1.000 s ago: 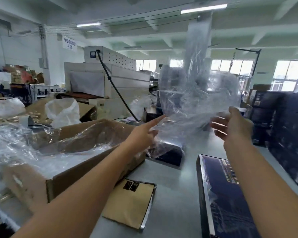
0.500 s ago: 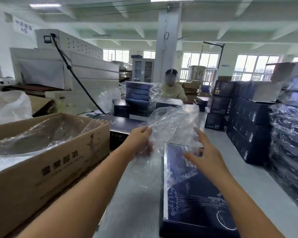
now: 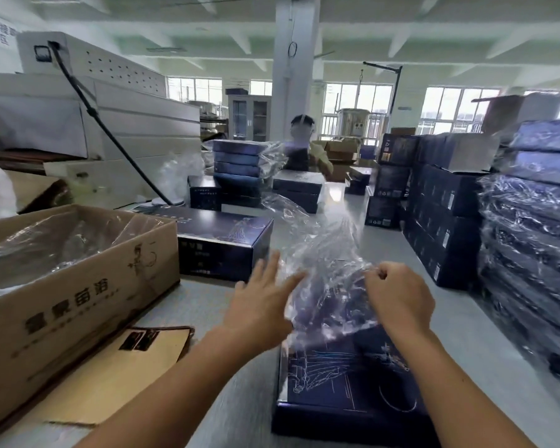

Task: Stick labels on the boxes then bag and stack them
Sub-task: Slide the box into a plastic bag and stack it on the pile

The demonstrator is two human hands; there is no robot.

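1. Plastic, thin and clear: the bag [image 3: 328, 279] billows above the far end of the navy box [image 3: 346, 376], which lies flat on the table [image 3: 385, 253] directly before the person.
2. Risk: the bag's mouth looks crumpled rather than spread, so the film could snag on the box's far corners, or tear if tugged from one side.
3. Risk: only one side is held, so the loose side may fold under the box.
4. Right hand [image 3: 398, 299], above the box's right edge: grip clamped, fingers curled on the bag's edge.
5. Left hand [image 3: 259, 308], just left of the box: grip apart, fingers spread straight at the film, forearm stretched forward.
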